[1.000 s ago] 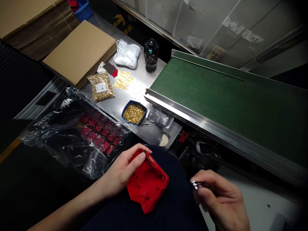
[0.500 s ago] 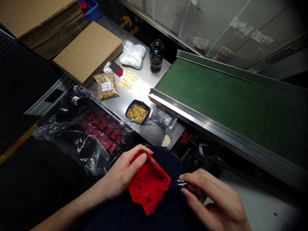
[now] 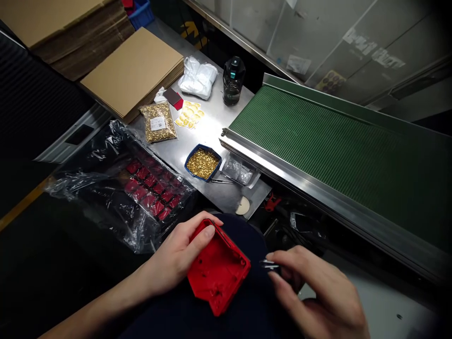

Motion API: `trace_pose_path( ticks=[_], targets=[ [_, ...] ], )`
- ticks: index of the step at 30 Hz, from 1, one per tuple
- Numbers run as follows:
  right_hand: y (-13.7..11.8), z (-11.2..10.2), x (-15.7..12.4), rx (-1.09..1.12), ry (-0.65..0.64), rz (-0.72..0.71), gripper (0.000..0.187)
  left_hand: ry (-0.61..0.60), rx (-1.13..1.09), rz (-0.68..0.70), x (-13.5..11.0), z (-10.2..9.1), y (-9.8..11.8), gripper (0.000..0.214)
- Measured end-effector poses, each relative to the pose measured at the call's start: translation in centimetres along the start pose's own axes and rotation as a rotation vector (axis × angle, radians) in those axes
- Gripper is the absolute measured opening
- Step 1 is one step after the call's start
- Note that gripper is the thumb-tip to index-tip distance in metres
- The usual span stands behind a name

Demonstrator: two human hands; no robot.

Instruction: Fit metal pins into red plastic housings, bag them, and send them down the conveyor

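My left hand [image 3: 176,256] grips a red plastic housing [image 3: 219,270] on my lap, thumb on its upper edge, hollow side up. My right hand [image 3: 314,294] pinches a small metal tool [image 3: 269,265], likely tweezers, whose tip points at the housing's right edge, a short gap away. A blue dish of small brass parts [image 3: 202,163] sits on the steel table [image 3: 197,136] ahead of my hands.
A clear plastic bag over a black tray of red parts [image 3: 150,190] lies left. On the table are a bag of brass parts [image 3: 157,122], yellow stickers [image 3: 189,115], a white bag [image 3: 197,77], a dark bottle [image 3: 233,80] and cardboard sheets [image 3: 134,70]. A green conveyor belt [image 3: 339,146] runs right.
My right hand has moved left with the tool, from well clear of the housing to close by its right edge. My left hand and the housing have stayed about where they were.
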State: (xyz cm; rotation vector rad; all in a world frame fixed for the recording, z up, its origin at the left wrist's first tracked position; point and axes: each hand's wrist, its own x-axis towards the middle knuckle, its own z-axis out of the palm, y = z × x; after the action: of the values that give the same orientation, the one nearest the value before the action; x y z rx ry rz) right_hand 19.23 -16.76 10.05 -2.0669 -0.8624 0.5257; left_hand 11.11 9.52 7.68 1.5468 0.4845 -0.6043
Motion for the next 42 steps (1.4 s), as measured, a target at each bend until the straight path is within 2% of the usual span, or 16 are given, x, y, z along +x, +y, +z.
trace_pose_path(
  ticks=[3,5,7,10,12,16,20,23,26,29,31,33,34,36,39,42],
  targets=[
    [3.8,0.7,0.5,0.016,0.025,0.309,0.013,0.019,0.044,-0.031,-0.3,0.0,0.2,0.042],
    [7.9,2.5,1.0,-0.05,-0.067,0.536,0.022,0.04,0.08,-0.056,-0.5,-0.1,0.5,0.042],
    [12.4,5.3,1.3,-0.193,-0.195,0.648,0.026,0.067,0.117,-0.066,-0.7,-0.3,0.7,0.043],
    [17.6,10.5,2.1,-0.289,-0.246,0.644,0.018,0.078,0.169,-0.084,-0.7,-0.9,1.0,0.042],
    [19.5,13.9,3.1,-0.325,-0.245,0.613,0.015,0.069,0.2,-0.127,-0.6,-1.3,1.1,0.041],
    [21.0,19.4,6.9,-0.362,-0.212,0.555,0.017,0.118,0.25,-0.233,-0.7,-1.9,0.7,0.039],
    [22.1,22.5,11.2,-0.294,-0.174,0.52,0.019,0.165,0.236,-0.282,-1.3,-2.2,-0.6,0.04],
    [22.5,22.8,12.9,-0.19,-0.146,0.525,0.024,0.218,0.199,-0.254,-1.3,-2.7,-2.1,0.041],
    [21.4,21.5,12.6,-0.046,-0.13,0.551,0.03,0.295,0.217,-0.188,-0.2,-3.2,-4.0,0.039],
    [18.2,19.3,10.6,0.154,-0.215,0.536,0.052,0.386,0.296,-0.072,2.4,-3.3,-6.0,0.034],
    [15.6,17.9,9.1,0.444,-0.331,0.503,0.068,0.424,0.319,0.0,4.7,-2.9,-7.2,0.032],
    [13.5,16.9,8.0,0.739,-0.395,0.478,0.062,0.446,0.285,0.046,7.0,-2.2,-8.3,0.032],
    [12.8,16.6,7.6,0.805,-0.376,0.482,0.057,0.448,0.232,0.062,8.1,-1.8,-8.8,0.032],
    [12.1,16.0,7.3,0.721,-0.258,0.522,0.047,0.442,-0.039,0.042,10.1,-0.9,-9.6,0.034],
    [12.2,15.1,7.3,0.478,-0.084,0.592,0.035,0.363,-0.546,-0.088,12.2,0.4,-10.3,0.055],
    [12.1,14.0,7.1,0.098,-0.038,0.565,0.031,0.199,-0.781,-0.183,13.4,1.6,-10.8,0.056]
  ],
)
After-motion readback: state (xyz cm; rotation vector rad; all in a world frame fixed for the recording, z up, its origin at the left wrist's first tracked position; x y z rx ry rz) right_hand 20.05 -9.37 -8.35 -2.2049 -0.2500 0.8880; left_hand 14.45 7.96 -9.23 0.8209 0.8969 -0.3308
